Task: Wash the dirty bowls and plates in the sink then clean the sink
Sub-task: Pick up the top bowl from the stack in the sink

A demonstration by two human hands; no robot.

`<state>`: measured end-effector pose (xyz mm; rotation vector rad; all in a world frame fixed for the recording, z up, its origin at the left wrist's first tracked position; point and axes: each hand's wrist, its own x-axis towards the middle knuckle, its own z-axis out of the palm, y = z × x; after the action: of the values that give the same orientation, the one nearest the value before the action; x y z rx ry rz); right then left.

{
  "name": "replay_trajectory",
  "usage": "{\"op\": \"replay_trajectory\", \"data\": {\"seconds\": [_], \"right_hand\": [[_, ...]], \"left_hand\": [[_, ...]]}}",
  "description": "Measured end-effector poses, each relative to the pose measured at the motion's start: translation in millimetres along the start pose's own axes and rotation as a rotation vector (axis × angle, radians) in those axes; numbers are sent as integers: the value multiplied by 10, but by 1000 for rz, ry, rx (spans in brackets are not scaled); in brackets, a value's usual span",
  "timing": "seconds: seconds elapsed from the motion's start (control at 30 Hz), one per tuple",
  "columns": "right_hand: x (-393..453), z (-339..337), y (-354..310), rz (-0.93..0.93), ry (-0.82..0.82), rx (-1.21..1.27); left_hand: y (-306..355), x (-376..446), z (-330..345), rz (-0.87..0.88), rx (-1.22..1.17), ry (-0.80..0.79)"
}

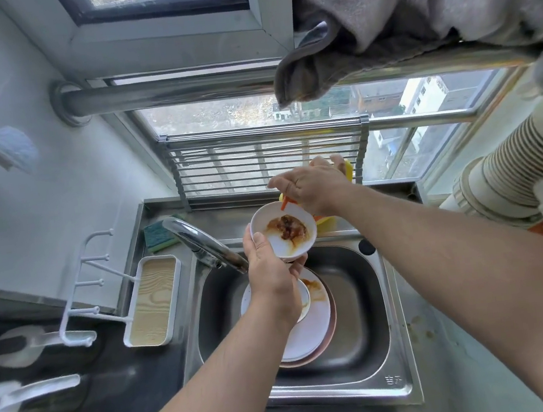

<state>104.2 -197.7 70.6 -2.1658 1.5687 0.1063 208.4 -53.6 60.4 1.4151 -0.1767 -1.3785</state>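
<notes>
The left hand (268, 268) grips a white bowl (283, 230) by its near rim, thumb over the edge, fingers hidden beneath it. The bowl is held tilted above the back of the sink (362, 301), its inside smeared with brown-orange food residue. The right hand (312, 188) sits just behind the bowl's far rim, fingers curled round a thin orange item (286, 201) (a utensil or brush handle; too little shows to tell which). Most of that item is covered by the hand, and only its tip reaches the bowl's rim. A yellow object (348, 169) shows behind the right hand, largely hidden.

In the sink basin lies a stack of plates (313, 324): a white plate with orange stains uppermost, a pinkish one beneath showing only at its edge. A smaller white dish sits on the stack, mostly masked by the left wrist, so its shape is unclear. The faucet (204, 244) spout angles toward the basin, its outlet partly behind the left hand.

On the steel surface (407, 333) left of the faucet rests a green-and-yellow sponge (160, 236), beside a white tray (153, 301). A grey towel (313, 62) hangs from the rail above, cut off at the frame's top.
</notes>
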Motion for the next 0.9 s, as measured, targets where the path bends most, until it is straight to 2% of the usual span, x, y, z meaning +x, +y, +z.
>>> {"op": "replay_trajectory", "data": {"seconds": [0.1,0.23,0.4,0.6,0.67,0.8,0.9], "right_hand": [[-24,64,-51,-4,27,-56],[-23,-40,24,17,-15,89],[-76,17,-82,2,28,-67],[-50,-72,-31,23,9,137],[-110,-90,-53,-17,100,189],[-134,-189,-93,2,438,448],[-129,-343,-311,4,568,495]], "left_hand": [[-5,-17,7,3,3,-1],[-3,-27,14,-5,-13,-4],[-9,-27,11,-11,-26,-9],[-12,-111,-62,-35,-5,-44],[-22,-149,-97,-52,0,-69],[-65,-204,-205,-94,3,-90],[-81,-237,-348,-137,1,-114]]}}
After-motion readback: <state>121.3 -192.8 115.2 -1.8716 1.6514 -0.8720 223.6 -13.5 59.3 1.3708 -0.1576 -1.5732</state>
